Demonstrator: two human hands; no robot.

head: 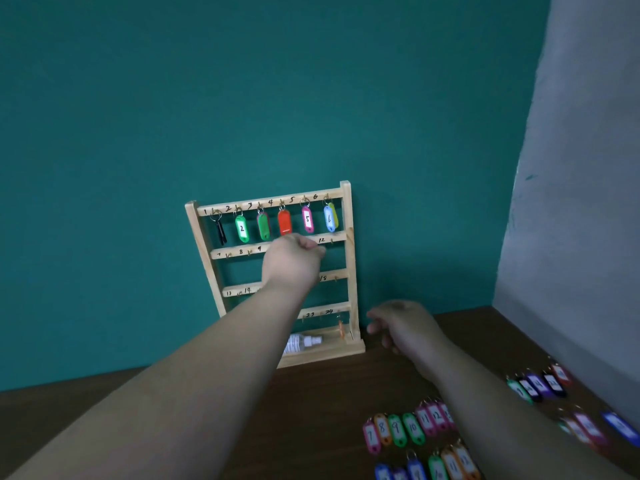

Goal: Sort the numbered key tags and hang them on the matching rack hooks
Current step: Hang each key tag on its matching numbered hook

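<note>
The rack [239, 252] stood upright against the wall [311, 98] at the table's [329, 393] far edge. Six hung tags [307, 219] filled its top rail. The left hand [294, 258] was in front of the second rail with its fingers curled; whether they pinched anything could not be told. The right hand [403, 327], blurred, hovered just right of the rack's base, fingers loose and holding nothing visible. Loose tags [398, 429] lay in rows toward the table's right edge, with bare tabletop between them and the rack.

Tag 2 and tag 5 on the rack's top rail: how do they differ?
Colour: tag 2 is green, tag 5 pink. Place: tag 2 hangs second from the left, tag 5 second from the right. Both hang by rings from the top rail with white labels facing out.
</note>
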